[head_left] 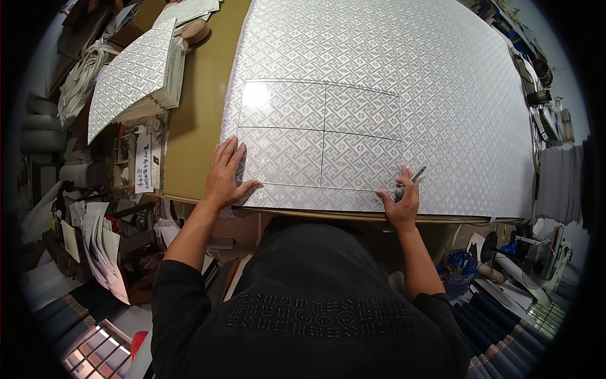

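A large sheet of white and silver patterned fabric point(454, 126) covers most of the table. On its near left part lies what looks like a clear rectangular plate point(284, 107), crossed by dark lines, with bright glare in its far left corner. My left hand point(222, 177) rests with fingers spread at the plate's near left corner, thumb pointing right along the near edge. At the near right corner, my right hand point(403, 201) is closed around a dark pen point(420, 172), which slants up to the right. The right fingertips touch the fabric by the plate.
Olive tabletop point(199, 88) shows at the left, with a round wooden block point(196, 30) near its far end. A stack of patterned sheets point(132, 79) overhangs the table's left edge. Grey fabric point(560, 183) hangs at the far right; a blue bag point(459, 265) sits below the table's right side.
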A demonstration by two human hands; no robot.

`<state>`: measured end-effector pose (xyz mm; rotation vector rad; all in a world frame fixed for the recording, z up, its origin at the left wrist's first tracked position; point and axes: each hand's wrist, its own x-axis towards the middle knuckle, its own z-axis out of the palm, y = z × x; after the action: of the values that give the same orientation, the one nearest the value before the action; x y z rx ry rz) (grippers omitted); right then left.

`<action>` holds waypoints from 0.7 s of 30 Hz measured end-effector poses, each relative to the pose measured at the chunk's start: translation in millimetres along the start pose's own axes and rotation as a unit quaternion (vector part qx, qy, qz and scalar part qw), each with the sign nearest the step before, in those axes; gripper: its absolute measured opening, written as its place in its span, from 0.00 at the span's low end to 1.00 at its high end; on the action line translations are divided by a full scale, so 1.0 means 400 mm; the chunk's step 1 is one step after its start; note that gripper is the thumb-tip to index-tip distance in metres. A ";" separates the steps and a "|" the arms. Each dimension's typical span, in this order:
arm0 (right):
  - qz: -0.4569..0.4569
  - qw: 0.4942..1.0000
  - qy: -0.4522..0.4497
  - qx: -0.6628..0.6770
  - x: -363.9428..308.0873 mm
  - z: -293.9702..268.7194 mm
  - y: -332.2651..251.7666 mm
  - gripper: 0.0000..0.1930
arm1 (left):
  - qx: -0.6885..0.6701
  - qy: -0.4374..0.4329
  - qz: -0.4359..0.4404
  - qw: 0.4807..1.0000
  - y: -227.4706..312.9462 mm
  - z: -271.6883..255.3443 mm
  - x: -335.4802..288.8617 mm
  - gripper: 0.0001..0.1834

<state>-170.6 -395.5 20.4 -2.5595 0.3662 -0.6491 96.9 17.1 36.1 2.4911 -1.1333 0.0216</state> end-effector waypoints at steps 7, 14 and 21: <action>0.002 1.000 -0.010 -0.005 -0.009 0.000 0.005 0.30 | -0.020 0.019 0.013 1.000 0.002 0.009 -0.004 0.51; 0.003 1.000 -0.009 0.003 0.001 -0.005 -0.002 0.29 | -0.022 0.028 0.015 0.999 -0.004 0.004 -0.005 0.51; 0.003 1.000 -0.007 0.002 -0.002 -0.003 0.000 0.30 | -0.023 0.020 0.025 0.999 -0.004 0.004 -0.005 0.51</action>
<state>-172.0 -395.6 21.1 -2.5559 0.3679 -0.6297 96.5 19.1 33.8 2.4109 -1.1664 0.0593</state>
